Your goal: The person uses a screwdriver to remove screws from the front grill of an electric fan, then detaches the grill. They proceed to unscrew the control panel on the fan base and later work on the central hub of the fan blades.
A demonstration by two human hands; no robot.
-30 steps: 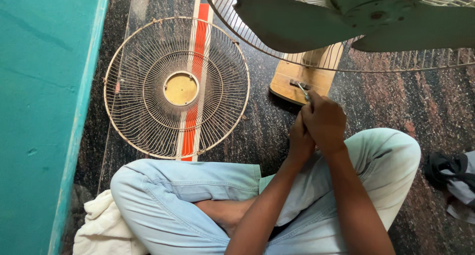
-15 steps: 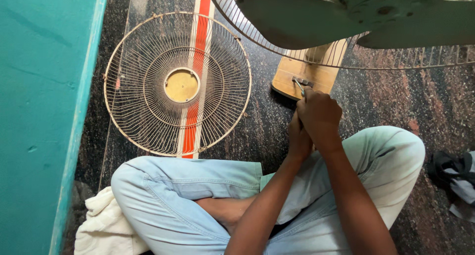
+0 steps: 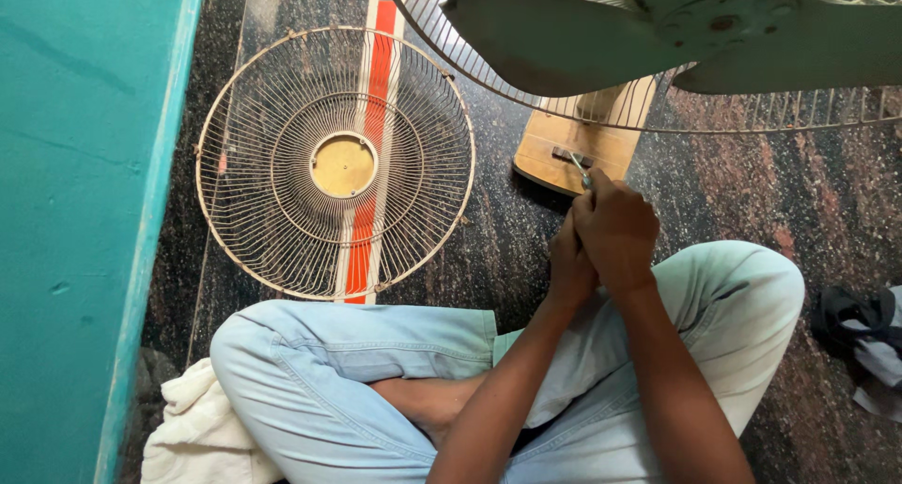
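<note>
A: Nearest the camera?

B: Crossed legs in pale jeans [image 3: 395, 352] on a dark stone floor [image 3: 780, 193], with a white cloth [image 3: 193, 437] by the left knee.

A: And the hands?

B: Both meet above the right knee. The right hand [image 3: 615, 230] is curled in a fist, fingers pressed together round a small metal tool [image 3: 583, 172] whose tip sticks out at the top. The left hand [image 3: 568, 258] lies against it from the side, fingers folded; I cannot tell whether it grips the tool too.

A: Where does the tool point?

B: At the tan fan base [image 3: 578, 150] just beyond the hands; the tip is over its near edge.

A: Further out?

B: A loose round wire grille [image 3: 282, 249] lies flat on the floor to the left, beside a teal wall [image 3: 75, 211]. Overhead, green blades [image 3: 545, 33] sit inside the rear guard [image 3: 752, 117]. A dark cloth [image 3: 860, 324] lies far right.
</note>
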